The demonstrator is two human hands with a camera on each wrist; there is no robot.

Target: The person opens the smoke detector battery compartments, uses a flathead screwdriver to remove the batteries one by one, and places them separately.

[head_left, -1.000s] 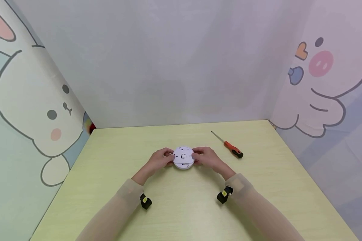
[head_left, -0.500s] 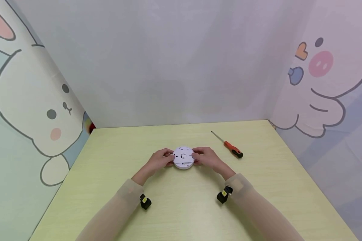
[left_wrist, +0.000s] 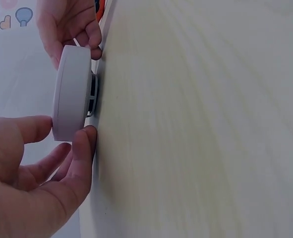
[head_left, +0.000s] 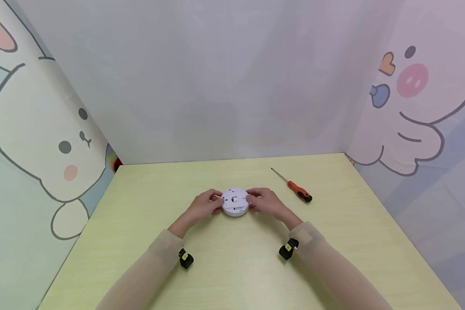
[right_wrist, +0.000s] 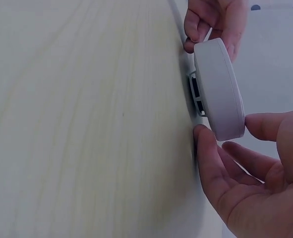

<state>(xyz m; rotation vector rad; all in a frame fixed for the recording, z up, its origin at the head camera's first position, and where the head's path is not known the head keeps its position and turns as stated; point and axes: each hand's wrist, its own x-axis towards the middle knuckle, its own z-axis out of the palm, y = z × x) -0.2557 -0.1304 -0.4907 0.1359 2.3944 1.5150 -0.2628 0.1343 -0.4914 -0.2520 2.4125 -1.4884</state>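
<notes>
A white round smoke detector [head_left: 235, 208] lies face down near the middle of the table, its flat back with a central hole turned up. Its dark-slotted vent [right_wrist: 198, 94] points at the tabletop in the right wrist view. My left hand [head_left: 204, 205] holds the left edge, thumb on the back and fingers curled under the rim. On the opposite edge my right hand [head_left: 268, 201] grips it the same way. From the left wrist, the smooth side wall [left_wrist: 71, 94] shows between both hands.
A screwdriver [head_left: 299, 191] with a red and black handle lies to the right, its tip toward the back. The pale wooden table [head_left: 170, 181] ends at a plain grey backdrop [head_left: 232, 86]. Cartoon-printed sheets flank both sides.
</notes>
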